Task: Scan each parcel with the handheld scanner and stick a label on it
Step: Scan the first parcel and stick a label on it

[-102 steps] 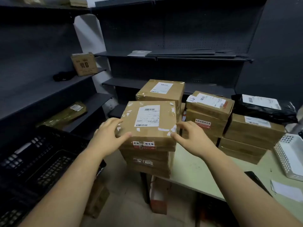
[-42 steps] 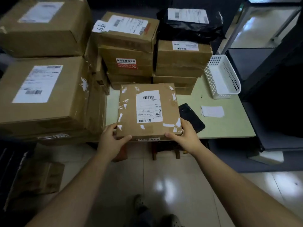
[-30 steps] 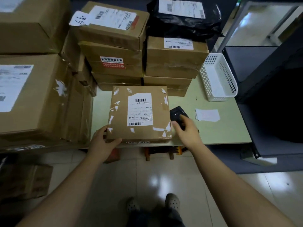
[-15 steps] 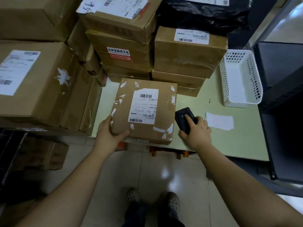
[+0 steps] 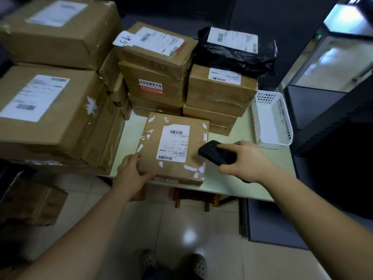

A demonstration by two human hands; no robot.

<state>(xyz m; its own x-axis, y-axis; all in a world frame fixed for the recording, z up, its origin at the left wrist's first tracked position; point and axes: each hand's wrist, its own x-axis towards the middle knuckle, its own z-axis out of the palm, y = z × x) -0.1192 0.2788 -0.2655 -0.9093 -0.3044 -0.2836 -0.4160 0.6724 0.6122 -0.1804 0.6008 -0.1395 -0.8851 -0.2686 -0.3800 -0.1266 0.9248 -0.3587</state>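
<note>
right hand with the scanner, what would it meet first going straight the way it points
Probably the top of the parcel: the right hand aims the scanner leftward toward its white label. Height above it is unclear.

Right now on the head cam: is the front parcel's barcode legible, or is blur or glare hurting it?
Head view: the front parcel has a label whose barcode bars separate but small text smears; big boxes at left are blurred; edges bow from the wide lens; glare sits on the floor tile, not the label; the scanner is a dark, detail-poor shape.
</note>
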